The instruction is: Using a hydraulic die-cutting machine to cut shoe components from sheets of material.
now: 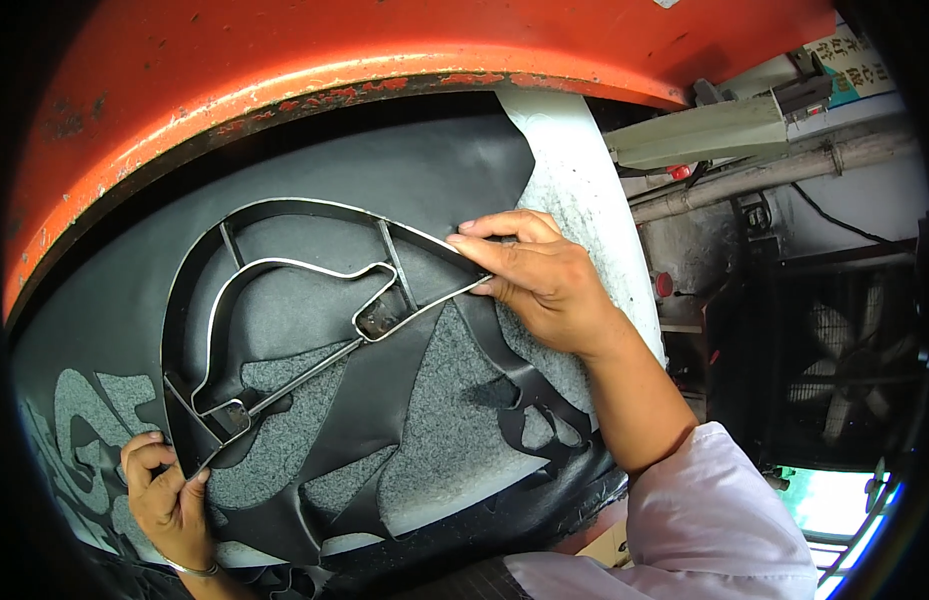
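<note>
A metal cutting die (399, 265), a curved outline of upright dark strip with bright edges and short cross struts, lies on a sheet of black leather (414, 150). My right hand (549, 275) pinches its pointed right tip between thumb and fingers. At the lower left corner, my left hand (166, 500) grips the die, thumb on the near side. Shapes have been cut out of the leather's near part, leaving strips (369, 405) and gaps over a speckled grey surface (434, 430). Part of the die's inner edge spans one such gap.
A worn orange-red machine beam (384, 50) arches low across the far side. Under the leather, a white board (584, 180) shows at the right. Beyond it are a pale green metal arm (699, 130), a pipe (774, 180) and a dark fan (834, 370).
</note>
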### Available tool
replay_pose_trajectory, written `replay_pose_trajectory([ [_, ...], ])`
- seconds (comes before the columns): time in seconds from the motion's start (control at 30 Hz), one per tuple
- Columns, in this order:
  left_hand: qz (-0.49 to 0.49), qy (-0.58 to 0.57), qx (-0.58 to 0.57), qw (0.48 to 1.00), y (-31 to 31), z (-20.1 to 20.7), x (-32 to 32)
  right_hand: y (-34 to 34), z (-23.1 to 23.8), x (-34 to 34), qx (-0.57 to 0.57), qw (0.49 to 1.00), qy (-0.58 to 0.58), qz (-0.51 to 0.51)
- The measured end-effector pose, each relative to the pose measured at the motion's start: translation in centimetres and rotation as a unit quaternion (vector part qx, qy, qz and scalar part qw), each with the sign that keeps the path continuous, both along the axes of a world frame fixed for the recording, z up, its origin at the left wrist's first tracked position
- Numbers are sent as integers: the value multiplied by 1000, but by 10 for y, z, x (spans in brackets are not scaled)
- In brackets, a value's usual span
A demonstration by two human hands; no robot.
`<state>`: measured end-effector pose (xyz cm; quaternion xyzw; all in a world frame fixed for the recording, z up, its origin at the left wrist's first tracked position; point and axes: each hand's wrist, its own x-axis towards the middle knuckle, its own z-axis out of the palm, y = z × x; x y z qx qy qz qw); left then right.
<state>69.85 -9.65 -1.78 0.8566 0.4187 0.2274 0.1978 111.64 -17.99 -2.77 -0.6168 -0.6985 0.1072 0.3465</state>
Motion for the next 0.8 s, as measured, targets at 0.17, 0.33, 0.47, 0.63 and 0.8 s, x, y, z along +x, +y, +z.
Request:
replay_pose_trajectory([
  [0.17,5,15,6,1000,-1,3,-5,0,1,-4,-11,1000,14,-3],
  [0.33,8,-8,-15,1000,-4,1,1,-7,16,-6,-37,999,-2,-19],
  [0.47,7,32,-8,999,-5,15,-2,-9,20,-9,-43,999,-6,-11],
  [0.63,1,6,-6,1000,-8,17,3,-16,31,-6,-65,996,-65,-13],
  [0.8,15,22,16,1000,-12,26,5,-16,43,-8,-74,996,-55,-21],
])
